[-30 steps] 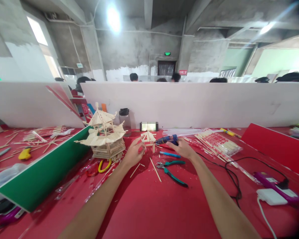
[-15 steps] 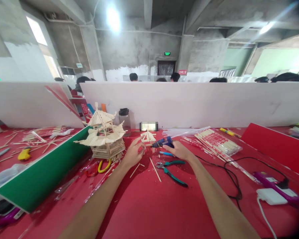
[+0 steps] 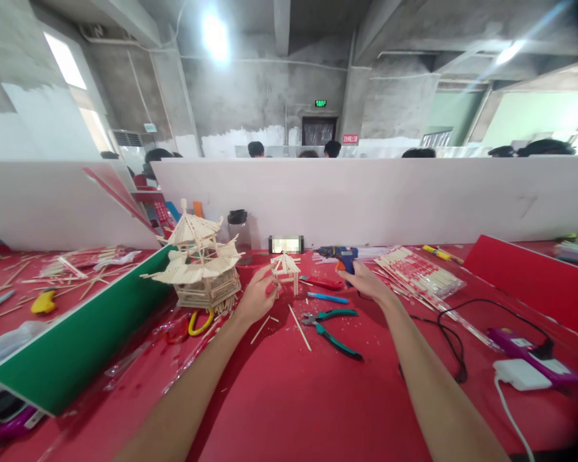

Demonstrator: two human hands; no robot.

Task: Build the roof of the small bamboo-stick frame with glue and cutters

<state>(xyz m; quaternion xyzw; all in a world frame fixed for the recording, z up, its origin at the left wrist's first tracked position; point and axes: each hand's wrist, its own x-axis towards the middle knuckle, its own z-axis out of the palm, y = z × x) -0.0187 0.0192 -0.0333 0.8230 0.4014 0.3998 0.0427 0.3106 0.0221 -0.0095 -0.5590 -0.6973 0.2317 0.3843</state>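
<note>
My left hand (image 3: 259, 296) is closed at the left side of a small pavilion of thin wooden sticks (image 3: 286, 265), its fingertips on a post. In my right hand (image 3: 372, 282) is a blue hot glue gun (image 3: 347, 256), raised right of the pavilion with its nozzle pointing left. Below the gun lie a red utility knife (image 3: 324, 282) and a blue pen (image 3: 327, 298). Green-handled cutting pliers (image 3: 338, 341) rest nearer me with their jaws apart. A loose stick (image 3: 300, 327) lies beside them. Behind the pavilion leans a phone (image 3: 293, 244) with a blurred screen.
A larger stick pagoda (image 3: 205, 273) stands at left before a bottle (image 3: 238, 232), beside a slanted green board (image 3: 96, 327). Yellow scissor handles (image 3: 201, 322) lie near it. At right are bundled sticks (image 3: 417, 273), the black cord (image 3: 450, 340), a purple power strip (image 3: 525, 353) and a white charger (image 3: 521, 375).
My right hand has drawn the glue gun up and right, off the small pavilion, uncovering the red knife and pen. My left hand stays at the pavilion. The view shifts slightly.
</note>
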